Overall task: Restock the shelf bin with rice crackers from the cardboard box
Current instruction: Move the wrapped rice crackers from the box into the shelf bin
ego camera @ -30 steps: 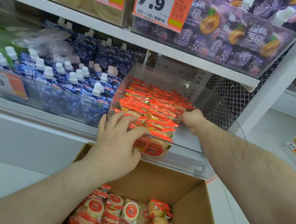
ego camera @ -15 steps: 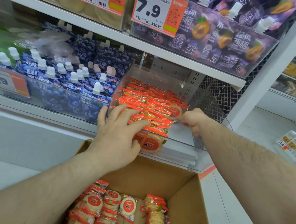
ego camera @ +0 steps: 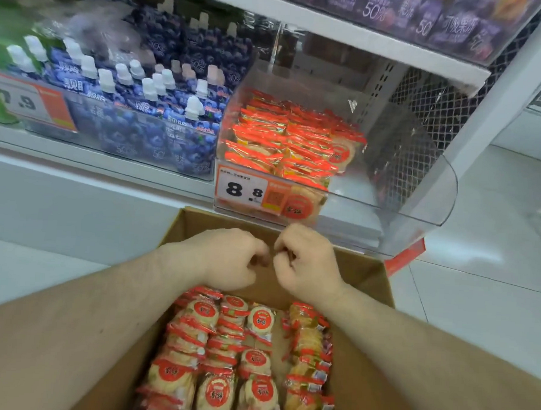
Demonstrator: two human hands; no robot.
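Hovering empty over cardboard box point(ego camera: 370, 304): left hand point(ego camera: 228, 259), right hand point(ego camera: 307, 263), fingers curled

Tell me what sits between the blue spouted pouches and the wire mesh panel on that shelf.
In the head view, the clear shelf bin holding rice crackers sits between the blue pouches and the mesh.

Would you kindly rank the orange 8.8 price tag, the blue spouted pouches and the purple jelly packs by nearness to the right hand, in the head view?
1. Orange 8.8 price tag, just above the right hand.
2. Blue spouted pouches, upper left.
3. Purple jelly packs, top shelf.
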